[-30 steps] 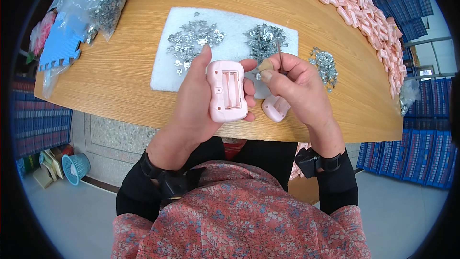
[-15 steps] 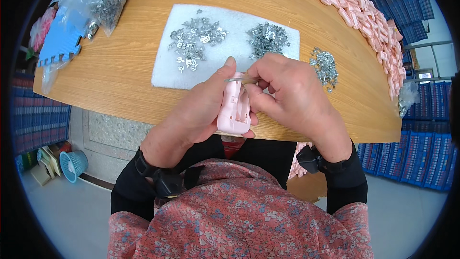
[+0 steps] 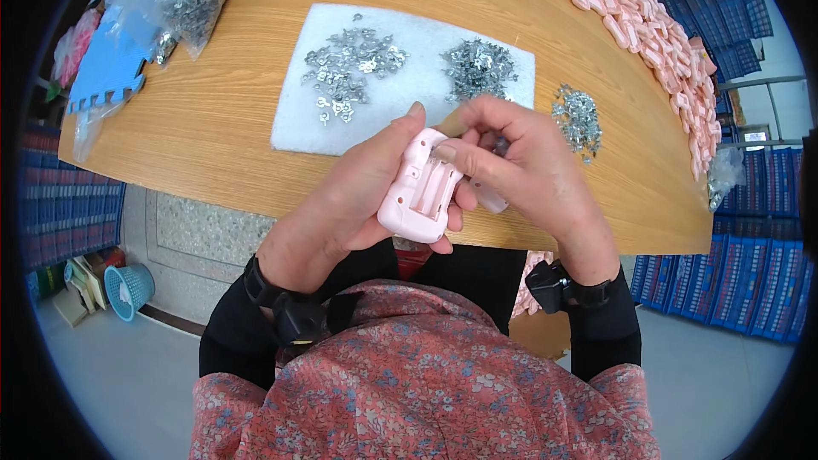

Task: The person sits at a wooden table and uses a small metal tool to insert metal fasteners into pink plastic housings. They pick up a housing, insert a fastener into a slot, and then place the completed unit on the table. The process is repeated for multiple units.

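My left hand [image 3: 362, 179] is closed around a pale pink plastic casing [image 3: 413, 217], held tilted just above the table's near edge. The casing's open battery compartment faces up, with small holes beside it. My right thumb presses at the compartment's far end; what lies under it is hidden. The fingers of my right hand [image 3: 528, 162] are curled around a tool with a pale, see-through handle [image 3: 492, 198], mostly covered by the hand. Beyond the hands, a white foam sheet [image 3: 294, 119] bears two heaps of small metal contact pieces [image 3: 349, 64], [image 3: 479, 70].
A smaller heap of metal pieces [image 3: 577, 119] lies right of the foam. Many pink casings [image 3: 652, 43] line the table's right edge. At the far left are clear bags of metal parts [image 3: 200, 0] and a blue foam mat [image 3: 106, 64]. Blue racks [image 3: 724, 281] stand at the right.
The casing has turned slightly and moved a little toward me. The thin metal tip that lay across its far end has swung away, and my right thumb now presses there.
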Motion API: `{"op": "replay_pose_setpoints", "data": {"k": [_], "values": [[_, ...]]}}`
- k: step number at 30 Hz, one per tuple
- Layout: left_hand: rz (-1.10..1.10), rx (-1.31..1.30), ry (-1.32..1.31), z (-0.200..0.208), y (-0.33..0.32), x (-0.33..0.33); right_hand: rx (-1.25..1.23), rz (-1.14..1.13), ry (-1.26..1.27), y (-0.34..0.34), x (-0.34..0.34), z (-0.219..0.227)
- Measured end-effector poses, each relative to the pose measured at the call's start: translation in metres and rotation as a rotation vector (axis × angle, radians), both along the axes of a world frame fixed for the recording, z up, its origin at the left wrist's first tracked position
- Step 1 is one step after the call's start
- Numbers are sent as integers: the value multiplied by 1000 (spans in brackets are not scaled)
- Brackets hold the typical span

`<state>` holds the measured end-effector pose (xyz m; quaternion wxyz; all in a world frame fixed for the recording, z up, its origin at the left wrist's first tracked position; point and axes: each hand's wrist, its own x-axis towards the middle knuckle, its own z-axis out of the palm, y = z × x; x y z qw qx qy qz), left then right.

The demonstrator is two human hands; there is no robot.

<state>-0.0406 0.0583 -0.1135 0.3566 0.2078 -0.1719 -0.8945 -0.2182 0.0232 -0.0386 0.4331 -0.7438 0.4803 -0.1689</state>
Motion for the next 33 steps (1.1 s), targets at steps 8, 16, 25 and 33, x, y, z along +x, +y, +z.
{"op": "replay_pose_setpoints", "data": {"k": [8,16,25,33], "values": [[-10,4,-13,2,-1,-3,269,-70,-201,2,-9,-9],[-19,-10,-158,11,3,-8,275,-85,-215,5,-8,-11],[0,7,-20,8,1,-10,454,-117,-323,1,-9,-10],[-16,18,-85,9,2,-17,441,-140,-339,1,-12,-16]]}}
